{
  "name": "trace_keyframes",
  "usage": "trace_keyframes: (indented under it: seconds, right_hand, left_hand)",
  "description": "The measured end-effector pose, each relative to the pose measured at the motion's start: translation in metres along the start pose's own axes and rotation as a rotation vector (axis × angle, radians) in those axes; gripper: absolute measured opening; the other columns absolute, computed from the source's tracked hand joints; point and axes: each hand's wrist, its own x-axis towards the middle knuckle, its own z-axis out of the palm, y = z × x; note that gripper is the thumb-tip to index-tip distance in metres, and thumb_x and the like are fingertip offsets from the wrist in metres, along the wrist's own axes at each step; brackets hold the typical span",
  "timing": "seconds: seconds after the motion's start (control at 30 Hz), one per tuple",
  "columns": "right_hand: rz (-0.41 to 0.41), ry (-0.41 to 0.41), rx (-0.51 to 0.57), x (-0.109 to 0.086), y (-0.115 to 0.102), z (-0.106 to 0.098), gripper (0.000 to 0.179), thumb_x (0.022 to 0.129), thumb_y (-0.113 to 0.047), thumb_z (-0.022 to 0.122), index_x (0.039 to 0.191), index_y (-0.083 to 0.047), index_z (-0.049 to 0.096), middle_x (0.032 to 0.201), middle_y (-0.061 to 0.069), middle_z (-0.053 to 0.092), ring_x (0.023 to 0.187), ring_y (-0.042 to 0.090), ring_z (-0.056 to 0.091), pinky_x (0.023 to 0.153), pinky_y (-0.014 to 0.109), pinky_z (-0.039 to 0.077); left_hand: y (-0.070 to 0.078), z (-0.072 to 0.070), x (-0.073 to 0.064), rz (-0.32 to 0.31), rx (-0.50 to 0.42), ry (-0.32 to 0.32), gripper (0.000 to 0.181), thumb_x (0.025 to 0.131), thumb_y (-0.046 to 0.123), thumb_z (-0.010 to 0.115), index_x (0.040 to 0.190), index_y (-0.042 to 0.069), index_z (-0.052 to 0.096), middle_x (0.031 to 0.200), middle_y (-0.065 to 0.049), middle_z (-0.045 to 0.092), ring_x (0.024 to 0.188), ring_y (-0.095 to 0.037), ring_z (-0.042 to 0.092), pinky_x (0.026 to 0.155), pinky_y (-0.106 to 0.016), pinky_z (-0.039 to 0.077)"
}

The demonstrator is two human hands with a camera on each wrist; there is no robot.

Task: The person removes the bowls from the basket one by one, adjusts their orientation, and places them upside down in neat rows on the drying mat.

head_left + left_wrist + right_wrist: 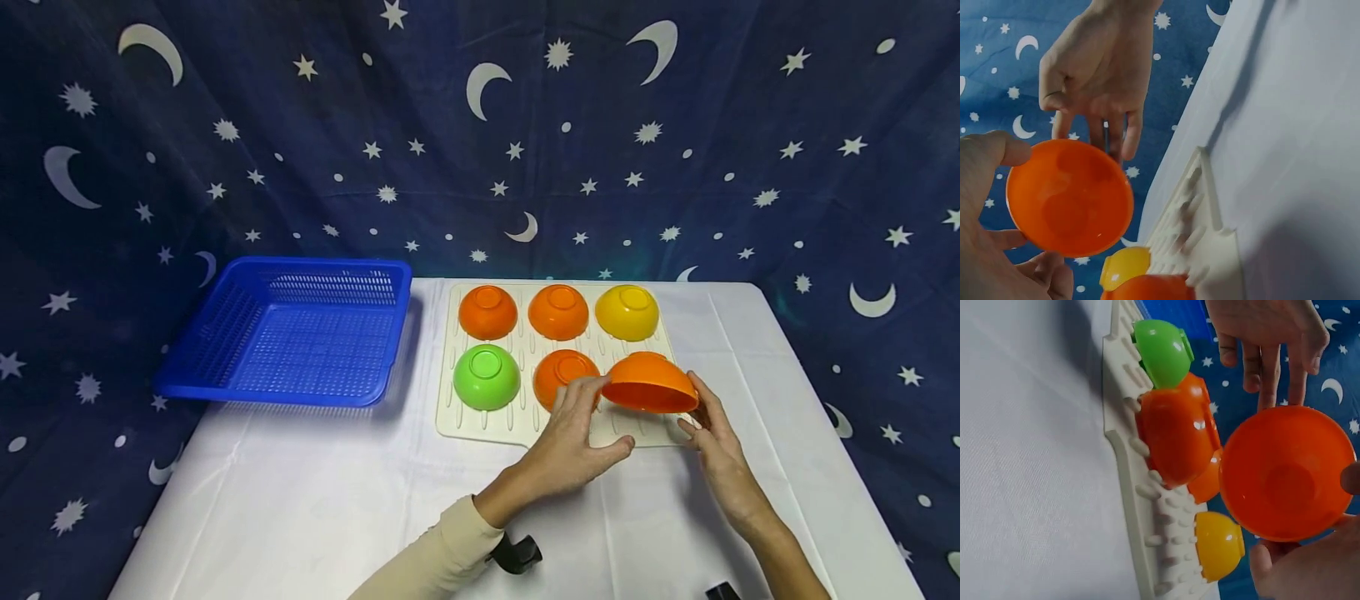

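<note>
An orange bowl [651,379] is held tilted in the air, its inside [1291,481] facing the wrist cameras. My right hand [727,467] holds the bowl at its right side, fingers around the outside and thumb near the rim. On the other side, my left hand [573,442] has its fingers extended to the bowl's left edge and its thumb spread away. Directly behind the left fingers, another orange bowl [558,371] sits upside down on the cream drying rack [480,423]. Parts of the right fingers are hidden behind the held bowl.
More upturned bowls stand on the rack: a green bowl [486,379] at front left, two orange ones [487,312] at the back and a yellow bowl [627,312] at back right. A blue plastic basket [277,398] stands left of the rack on the white-covered table [300,500].
</note>
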Motion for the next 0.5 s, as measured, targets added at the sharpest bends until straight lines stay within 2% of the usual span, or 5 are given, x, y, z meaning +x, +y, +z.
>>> trace_keyframes:
  seconds: [0.13,0.2,0.27,0.37,0.5]
  right_hand:
    - [0.008,0.07,-0.013,0.002,0.009,-0.004,0.068,0.102,0.002,0.028,0.164,-0.02,0.012,0.147,-0.005,0.027,0.128,0.011,0.027,0.091,0.022,0.024]
    - [0.004,0.085,0.025,0.002,0.014,-0.006,0.068,0.101,0.005,0.027,0.163,-0.019,0.015,0.146,-0.007,0.028,0.127,0.01,0.028,0.091,0.021,0.024]
    - [-0.017,0.083,0.096,0.002,0.018,-0.008,0.064,0.102,0.006,0.027,0.161,-0.019,0.019,0.146,-0.007,0.028,0.128,0.008,0.029,0.093,0.02,0.024]
    - [-0.066,0.077,0.214,0.003,0.024,-0.011,0.058,0.104,0.01,0.027,0.155,-0.016,0.026,0.146,-0.004,0.03,0.129,0.007,0.033,0.098,0.016,0.028]
    - [-0.081,0.095,0.23,0.006,0.035,-0.014,0.054,0.103,0.012,0.03,0.15,-0.014,0.034,0.143,-0.002,0.033,0.119,0.008,0.041,0.088,0.013,0.038]
  left_hand:
    - [0.001,0.008,0.005,-0.029,-0.06,-0.054,0.075,0.093,0.033,0.072,0.155,0.012,0.035,0.145,0.0,0.04,0.098,0.0,0.05,0.078,-0.015,0.045]
    - [0.001,0.011,0.007,-0.052,-0.066,-0.076,0.074,0.094,0.034,0.071,0.155,0.013,0.035,0.15,0.002,0.038,0.081,0.003,0.052,0.07,-0.015,0.045]
    - [0.001,0.014,0.008,-0.074,-0.053,-0.094,0.074,0.094,0.037,0.07,0.156,0.014,0.035,0.154,0.004,0.036,0.073,0.003,0.053,0.072,-0.016,0.047]
    - [0.0,0.019,0.009,-0.096,-0.004,-0.103,0.073,0.095,0.041,0.067,0.156,0.015,0.036,0.16,0.003,0.032,0.099,-0.004,0.062,0.091,-0.025,0.049]
    - [-0.004,0.028,0.011,-0.132,0.034,-0.108,0.072,0.096,0.044,0.064,0.155,0.012,0.04,0.163,-0.001,0.031,0.138,-0.017,0.043,0.107,-0.038,0.042]
